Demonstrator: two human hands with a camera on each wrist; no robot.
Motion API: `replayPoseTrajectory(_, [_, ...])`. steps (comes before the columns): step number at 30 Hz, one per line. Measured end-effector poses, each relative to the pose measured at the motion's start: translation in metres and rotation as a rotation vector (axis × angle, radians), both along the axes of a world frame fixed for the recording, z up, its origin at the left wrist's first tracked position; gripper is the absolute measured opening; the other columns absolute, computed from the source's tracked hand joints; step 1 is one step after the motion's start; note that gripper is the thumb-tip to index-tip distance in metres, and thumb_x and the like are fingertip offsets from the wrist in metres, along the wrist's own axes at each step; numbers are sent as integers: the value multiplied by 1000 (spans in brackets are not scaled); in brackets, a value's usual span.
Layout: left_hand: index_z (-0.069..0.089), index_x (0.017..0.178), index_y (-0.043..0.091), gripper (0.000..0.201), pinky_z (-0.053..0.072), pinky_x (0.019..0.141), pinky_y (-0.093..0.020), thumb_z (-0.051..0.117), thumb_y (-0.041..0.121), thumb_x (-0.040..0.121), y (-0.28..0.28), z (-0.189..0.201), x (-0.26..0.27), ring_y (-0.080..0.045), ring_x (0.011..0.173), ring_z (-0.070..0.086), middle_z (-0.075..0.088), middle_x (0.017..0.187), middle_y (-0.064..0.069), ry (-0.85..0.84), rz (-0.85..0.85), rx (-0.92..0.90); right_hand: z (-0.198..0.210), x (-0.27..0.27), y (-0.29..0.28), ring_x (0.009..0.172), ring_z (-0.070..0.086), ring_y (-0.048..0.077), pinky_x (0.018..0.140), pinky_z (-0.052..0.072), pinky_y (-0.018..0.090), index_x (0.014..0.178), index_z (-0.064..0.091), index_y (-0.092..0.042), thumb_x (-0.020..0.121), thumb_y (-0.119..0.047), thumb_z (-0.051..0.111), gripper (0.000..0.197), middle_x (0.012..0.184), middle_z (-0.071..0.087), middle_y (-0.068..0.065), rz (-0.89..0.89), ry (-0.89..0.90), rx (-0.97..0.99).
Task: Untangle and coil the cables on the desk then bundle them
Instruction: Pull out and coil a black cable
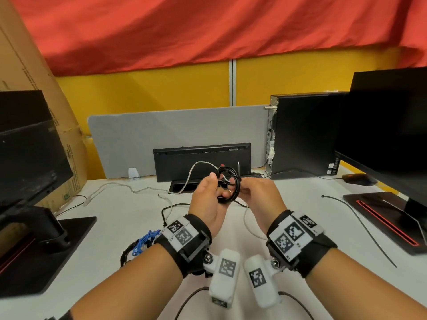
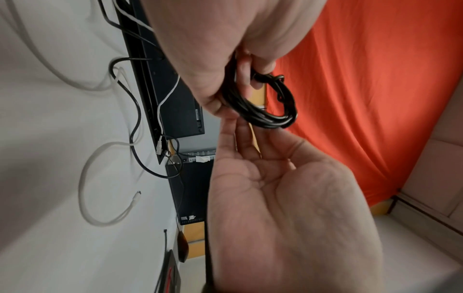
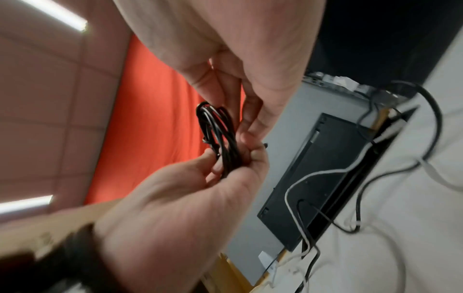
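At the far left of the head view a black monitor (image 1: 27,144) stands on its base on the white counter (image 1: 111,250), with a cardboard box (image 1: 34,88) leaning behind it. A loose white cable (image 1: 120,186) snakes across the counter toward the middle, and a small tangle of blue cable (image 1: 145,239) lies just beside the left wrist strap.

The left hand (image 1: 208,199) is raised above the counter, its fingers and thumb curled round the near-left side of a black coiled cable (image 1: 230,184). In the left wrist view the coil (image 2: 265,103) hangs as a tight ring of several turns beyond the fingers (image 2: 215,103).

Behind the hands a black keyboard (image 1: 202,161) leans upright against a grey divider panel (image 1: 161,135).

The right hand (image 1: 258,195) meets the coil from the other side, its fingertips pinching the ring where the left hand also holds it; the right wrist view shows both hands' fingers (image 3: 250,126) closed on the same strands (image 3: 218,134).

Further right, a black cable tie (image 1: 355,225) lies on the counter, well apart from the hands. A black desktop computer (image 1: 302,135) stands beyond it, and a second monitor (image 1: 388,125) fills the far right on its red-lined base (image 1: 383,218).
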State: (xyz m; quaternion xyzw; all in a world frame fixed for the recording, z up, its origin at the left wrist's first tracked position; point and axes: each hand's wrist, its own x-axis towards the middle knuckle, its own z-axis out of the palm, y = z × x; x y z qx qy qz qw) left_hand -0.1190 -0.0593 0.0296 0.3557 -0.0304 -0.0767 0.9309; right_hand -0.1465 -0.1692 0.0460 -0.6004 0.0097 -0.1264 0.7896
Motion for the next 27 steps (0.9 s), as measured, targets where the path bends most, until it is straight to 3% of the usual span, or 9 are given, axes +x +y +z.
replayPoseTrajectory(4, [55, 108, 6, 23, 44, 101, -44, 41, 24, 104, -2, 4, 1, -9, 49, 44, 55, 52, 1, -27, 70, 13, 0, -5, 5, 95, 68, 31, 95, 51, 45, 80, 75, -3, 90, -12, 53, 25, 87, 73, 18, 9, -66, -258])
replayPoseTrajectory(8, [59, 111, 6, 31, 46, 102, -47, 38, 28, 104, -3, 1, 0, -23, 84, 55, 63, 87, -15, -34, 95, 81, 0, -13, 11, 79, 68, 8, 79, 53, 22, 76, 75, -19, 92, -26, 60, 24, 78, 74, -4, 27, -196, -515])
replayPoseTrajectory(11, [59, 104, 5, 29, 49, 97, -46, 37, 25, 105, 2, 1, -1, -14, 60, 48, 49, 62, -5, -57, 34, 85, -1, -9, 9, 58, 58, -4, 56, 42, 8, 64, 65, -25, 94, -20, 59, 30, 57, 63, -17, -97, -228, -653])
replayPoseTrajectory(13, [58, 109, 2, 29, 50, 93, -46, 37, 22, 104, 9, 5, 2, -17, 62, 50, 49, 67, -8, -113, 14, 278, -1, -3, 1, 49, 48, 1, 51, 35, 13, 61, 59, -20, 94, -20, 60, 32, 50, 53, -11, -170, -187, -720])
replayPoseTrajectory(16, [63, 116, 14, 31, 52, 90, -44, 44, 31, 100, 19, 17, 4, -24, 95, 65, 68, 98, -12, -218, 17, 733, 2, 3, -12, 54, 48, 12, 53, 37, 25, 65, 62, -9, 93, -24, 60, 31, 56, 54, 0, -235, -157, -849])
replayPoseTrajectory(19, [62, 116, 27, 23, 50, 77, -23, 51, 36, 98, 22, 22, 7, -7, 97, 64, 68, 105, 4, -424, 45, 1013, 5, 6, -17, 64, 58, 20, 61, 46, 33, 75, 69, -9, 93, -26, 59, 26, 68, 65, 7, -191, -135, -922])
replayPoseTrajectory(21, [64, 112, 23, 17, 47, 69, -16, 56, 25, 97, 23, 22, 11, -3, 87, 64, 70, 98, 5, -546, 117, 1134, 6, 7, -18, 71, 64, 21, 66, 53, 37, 81, 70, -13, 93, -24, 59, 19, 73, 69, 5, -167, -136, -906])
replayPoseTrajectory(23, [67, 105, 14, 13, 53, 69, -25, 59, 17, 95, 27, 20, 14, -9, 81, 66, 71, 92, -1, -537, 145, 1116, 6, 5, -19, 77, 68, 23, 76, 56, 40, 92, 71, -13, 92, -15, 60, 11, 80, 73, 7, -128, -145, -772])
replayPoseTrajectory(27, [68, 103, 4, 13, 52, 61, -21, 58, 9, 95, 26, 12, 13, -5, 68, 64, 68, 75, -2, -423, 64, 930, 4, 1, -15, 68, 67, 8, 72, 52, 25, 121, 59, -13, 92, 3, 54, 33, 71, 71, -1, 20, -79, -241])
